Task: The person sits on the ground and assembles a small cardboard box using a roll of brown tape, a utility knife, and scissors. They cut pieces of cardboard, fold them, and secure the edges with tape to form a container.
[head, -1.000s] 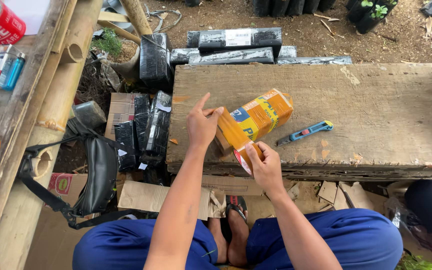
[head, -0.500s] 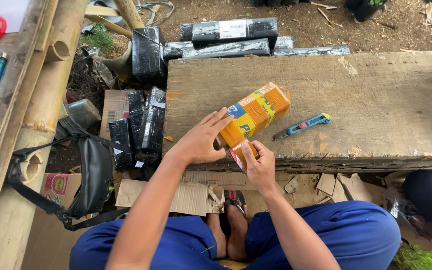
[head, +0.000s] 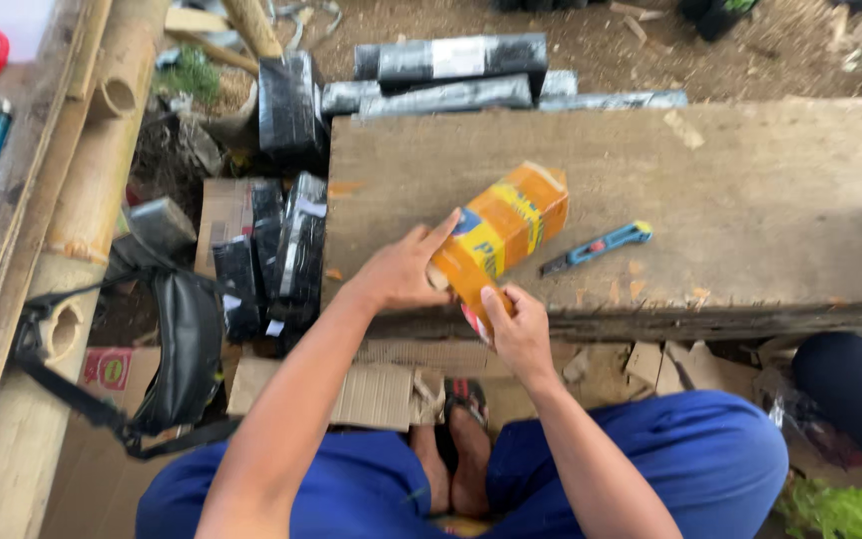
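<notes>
While the head view shows only one angle, it makes the risks plain enough. One orange carton point(head: 499, 238) lies tilted on the wooden counter point(head: 750, 180), its near end jutting over the counter's edge. The left hand point(head: 401, 271) presses flat against the carton's left side, fingers spread, gripping nothing closed. The right hand point(head: 516, 329) pinches the carton's lower flap just below that edge, fingers curled onto it. Since the carton overhangs, a hard tug on the flap could drag it off the counter onto the feet below. One blue utility knife point(head: 597, 247) lies just right of the hands, apart from the carton; a careless sweep could knock it down too. Left of the left hand stand several black wrapped packages point(head: 286, 250), roughly five there and three more beyond the counter, and one black bag point(head: 184, 349).
</notes>
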### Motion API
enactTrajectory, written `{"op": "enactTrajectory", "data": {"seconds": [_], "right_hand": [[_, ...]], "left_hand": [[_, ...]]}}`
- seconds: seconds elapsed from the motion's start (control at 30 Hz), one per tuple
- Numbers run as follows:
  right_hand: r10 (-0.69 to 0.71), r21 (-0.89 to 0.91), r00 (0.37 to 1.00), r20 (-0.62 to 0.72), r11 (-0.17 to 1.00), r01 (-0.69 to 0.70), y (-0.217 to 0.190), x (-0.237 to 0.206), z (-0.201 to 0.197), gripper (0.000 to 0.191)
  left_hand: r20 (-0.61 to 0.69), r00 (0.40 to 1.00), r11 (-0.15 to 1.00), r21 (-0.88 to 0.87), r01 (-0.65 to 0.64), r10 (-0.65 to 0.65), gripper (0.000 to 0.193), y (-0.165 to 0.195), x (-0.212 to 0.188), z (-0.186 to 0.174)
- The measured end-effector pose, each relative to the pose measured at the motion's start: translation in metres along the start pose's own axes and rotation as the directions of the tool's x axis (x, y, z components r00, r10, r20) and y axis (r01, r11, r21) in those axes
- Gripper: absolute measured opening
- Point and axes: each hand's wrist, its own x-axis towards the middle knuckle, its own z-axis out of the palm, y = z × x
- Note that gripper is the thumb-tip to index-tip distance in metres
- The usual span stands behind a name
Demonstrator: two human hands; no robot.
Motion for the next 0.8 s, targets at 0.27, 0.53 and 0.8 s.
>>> {"op": "enactTrajectory", "data": {"seconds": [0.27,0.53,0.8], "right_hand": [[-0.237,0.217,0.926,0.293,0.96,0.176,-0.052,0.027,0.01,0.027],[-0.167,0.142,0.974,0.152,0.979,0.146,-0.075,0.075,0.068,0.03],[-0.076,-0.014,0.93,0.361,0.996,0.087,-0.101,0.07,0.056,0.036]], "left_hand": [[0.013,1.0,0.88,-0.474,0.021,-0.017,0.107,-0.021,0.0,-0.025],[-0.457,0.887,0.998,-0.011,0.063,-0.061,0.136,0.012,-0.019,0.002],[-0.393,0.875,0.959,-0.148,0.242,-0.282,0.12,0.003,-0.007,-0.005]]}}
